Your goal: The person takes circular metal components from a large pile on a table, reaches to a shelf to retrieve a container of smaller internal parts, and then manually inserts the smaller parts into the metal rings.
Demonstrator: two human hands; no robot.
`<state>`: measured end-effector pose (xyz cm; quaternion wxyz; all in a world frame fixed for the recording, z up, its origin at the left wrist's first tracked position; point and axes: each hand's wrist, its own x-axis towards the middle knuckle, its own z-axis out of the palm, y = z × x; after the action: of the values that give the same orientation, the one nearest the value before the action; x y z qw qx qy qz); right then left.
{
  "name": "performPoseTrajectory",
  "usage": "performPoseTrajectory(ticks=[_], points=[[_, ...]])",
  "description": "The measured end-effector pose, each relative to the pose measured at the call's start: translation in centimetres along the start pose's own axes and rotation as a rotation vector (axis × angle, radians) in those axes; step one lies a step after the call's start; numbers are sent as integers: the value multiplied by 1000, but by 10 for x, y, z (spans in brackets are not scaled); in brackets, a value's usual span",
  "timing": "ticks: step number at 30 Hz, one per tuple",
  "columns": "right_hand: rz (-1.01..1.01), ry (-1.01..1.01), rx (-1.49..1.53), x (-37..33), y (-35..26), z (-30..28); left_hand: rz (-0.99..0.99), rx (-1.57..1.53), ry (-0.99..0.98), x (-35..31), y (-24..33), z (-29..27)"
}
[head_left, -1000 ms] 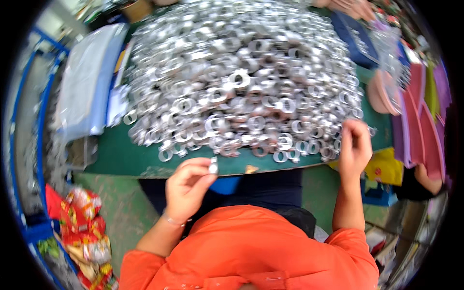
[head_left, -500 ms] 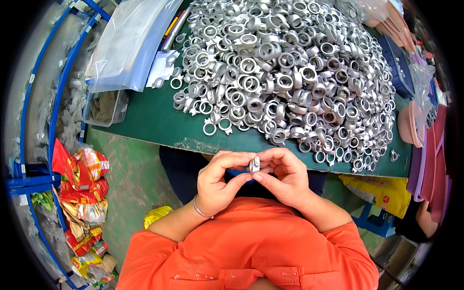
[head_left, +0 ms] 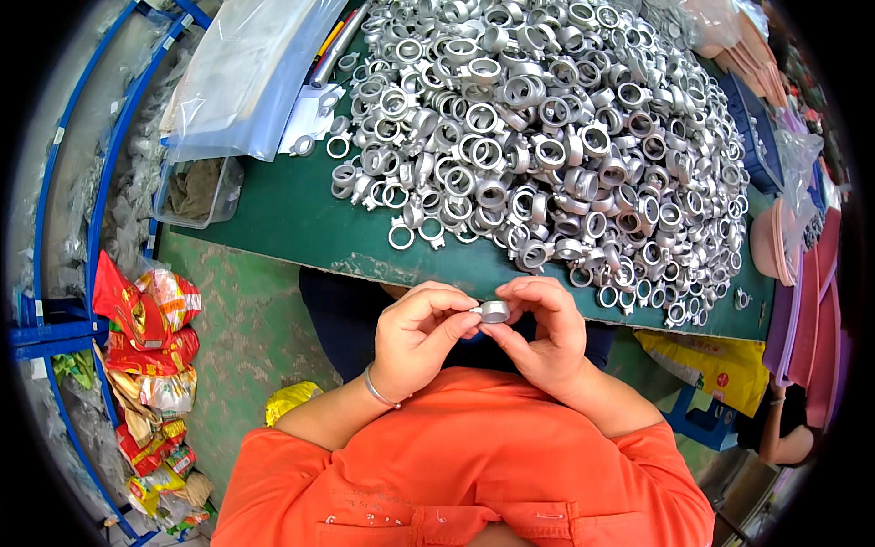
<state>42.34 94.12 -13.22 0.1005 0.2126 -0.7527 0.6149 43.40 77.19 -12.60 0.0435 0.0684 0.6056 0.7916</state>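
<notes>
A small silver metal ring [head_left: 494, 313] with a short side tab is held in front of my chest, just off the table's near edge. My left hand [head_left: 421, 330] pinches its tab side between thumb and fingertips. On the other side my right hand [head_left: 550, 335] closes thumb and forefinger about the ring's rim, the rest of its fingers curled. Beyond my hands, a big heap of similar metal rings [head_left: 547, 146] covers much of the green table [head_left: 283, 242].
At the table's left are a clear plastic box [head_left: 223, 205] with a cloth, plastic sleeves [head_left: 246, 82] and pens. A blue rack [head_left: 109, 182] stands further left, above colourful bags [head_left: 150, 351]. On the right are a blue bin [head_left: 752, 137], pink trays [head_left: 770, 242] and another person's arm [head_left: 779, 438].
The ring has been turned between my fingers, from nearly edge-on to lying flatter with its opening facing up. My view has shifted slightly; both hands remain at the same spot.
</notes>
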Motion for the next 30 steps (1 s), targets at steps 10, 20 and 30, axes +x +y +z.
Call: performPoseTrajectory(ticks=[10,20,30], points=[[-418,-123,-184,13,-14,-9,-639,-536,119,8,15,14],[-178,-55,-968,44,-16,-36,-684,-444,-112,17,8,19],[-213,-53,-366,24,-14,-29,-483,-438,-14,19,6,25]])
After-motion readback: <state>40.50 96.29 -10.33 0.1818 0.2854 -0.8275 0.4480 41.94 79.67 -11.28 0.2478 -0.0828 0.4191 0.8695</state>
